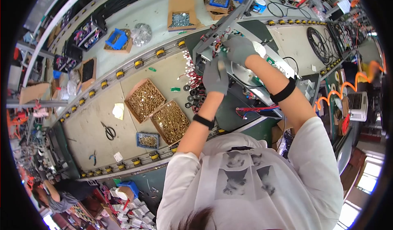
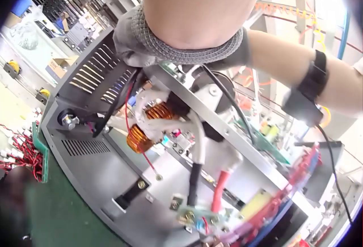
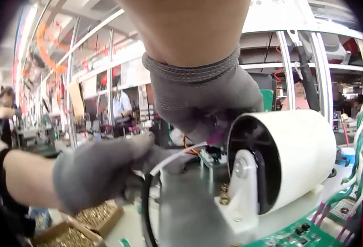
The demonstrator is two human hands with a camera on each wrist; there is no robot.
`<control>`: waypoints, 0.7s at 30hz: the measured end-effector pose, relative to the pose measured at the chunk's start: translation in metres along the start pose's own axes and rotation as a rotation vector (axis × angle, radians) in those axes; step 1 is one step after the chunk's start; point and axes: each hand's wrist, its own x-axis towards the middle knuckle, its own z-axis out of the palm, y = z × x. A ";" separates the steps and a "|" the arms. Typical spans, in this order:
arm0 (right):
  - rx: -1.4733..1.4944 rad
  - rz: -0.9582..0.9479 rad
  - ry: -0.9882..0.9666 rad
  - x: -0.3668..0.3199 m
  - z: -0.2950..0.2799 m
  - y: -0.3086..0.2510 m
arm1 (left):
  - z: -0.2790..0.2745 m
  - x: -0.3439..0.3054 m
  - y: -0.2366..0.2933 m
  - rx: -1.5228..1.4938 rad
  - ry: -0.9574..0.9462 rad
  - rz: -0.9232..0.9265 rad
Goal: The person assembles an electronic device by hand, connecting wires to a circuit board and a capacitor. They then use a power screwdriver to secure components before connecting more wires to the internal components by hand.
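Note:
My left hand (image 1: 215, 76), in a grey glove, reaches in at the left edge of an opened dark metal chassis (image 2: 85, 167). My right hand (image 1: 240, 50), gloved likewise, bends down over the chassis's far end, with something purple right at its fingertips in the right wrist view. A white cylinder (image 3: 303, 156) on a white bracket stands beside that hand. In front of the left hand (image 3: 102, 170) passes a black cable (image 3: 147, 207) with a white section. Copper-wound coils (image 2: 142, 136) sit inside the chassis. The fingertips are partly hidden; I cannot tell what they hold.
Left of the chassis lie red and white connector wires (image 1: 190, 68) and black rings (image 1: 195, 96). Boxes of brass parts (image 1: 170, 123), a blue tray (image 1: 147, 140), scissors (image 1: 109, 131) and pliers (image 1: 93, 158) lie on the bench. A metal bar (image 1: 231, 17) slants above the hands.

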 end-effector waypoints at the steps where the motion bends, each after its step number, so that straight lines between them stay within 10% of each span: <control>1: 0.095 -0.060 0.083 -0.009 0.001 0.006 | -0.004 -0.013 0.008 -0.002 -0.015 0.021; 8: 0.426 -0.153 0.601 -0.131 -0.029 0.046 | 0.022 -0.043 0.032 -0.162 -0.571 -0.082; 13: 0.315 0.007 0.722 -0.227 -0.019 0.073 | 0.037 0.008 0.063 0.570 -0.681 -0.261; 18: 0.046 0.539 0.970 -0.284 0.036 0.108 | 0.002 0.004 0.075 0.478 -0.311 -0.384; 21: 0.229 0.566 0.968 -0.291 0.059 0.121 | -0.004 -0.028 0.077 0.013 0.062 0.131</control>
